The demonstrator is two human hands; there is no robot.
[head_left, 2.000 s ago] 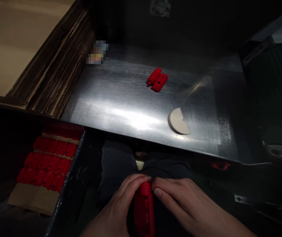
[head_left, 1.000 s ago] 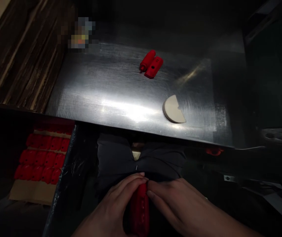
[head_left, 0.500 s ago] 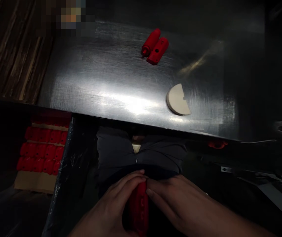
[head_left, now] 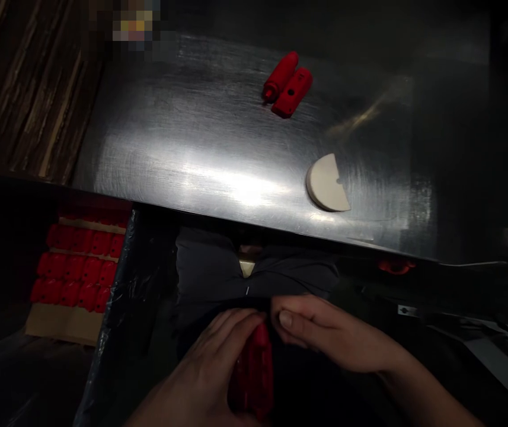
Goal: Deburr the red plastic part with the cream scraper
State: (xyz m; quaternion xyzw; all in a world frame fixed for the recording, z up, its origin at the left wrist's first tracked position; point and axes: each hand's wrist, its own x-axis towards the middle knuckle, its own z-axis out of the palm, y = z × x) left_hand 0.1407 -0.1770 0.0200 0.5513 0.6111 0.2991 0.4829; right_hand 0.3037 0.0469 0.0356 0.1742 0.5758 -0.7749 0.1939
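A long red plastic housing (head_left: 256, 373) is gripped in my left hand (head_left: 211, 362), close to my body at the bottom of the view. My fingers wrap over its far end, and its lower end runs towards the picture's edge in shadow. My right hand (head_left: 329, 329) is just right of it, apart from the housing. Its fingers are curled with the thumb pressed against them; whatever they may hold is hidden. On the metal table lie two red plastic parts (head_left: 293, 93) side by side, and nearer me a cream half-disc block (head_left: 328, 185) with a small notch.
The metal table (head_left: 169, 142) spans the view ahead of my lap. Below it at the left, a box (head_left: 64, 325) holds rows of red parts with cardboard between. Rough dark boards (head_left: 22, 89) stand at the far left. A red ring-shaped thing (head_left: 395, 267) is under the table's right edge.
My right hand has moved off the red housing to the right, and its fingers have curled in. My left hand keeps its hold. The camera view has shifted slightly.
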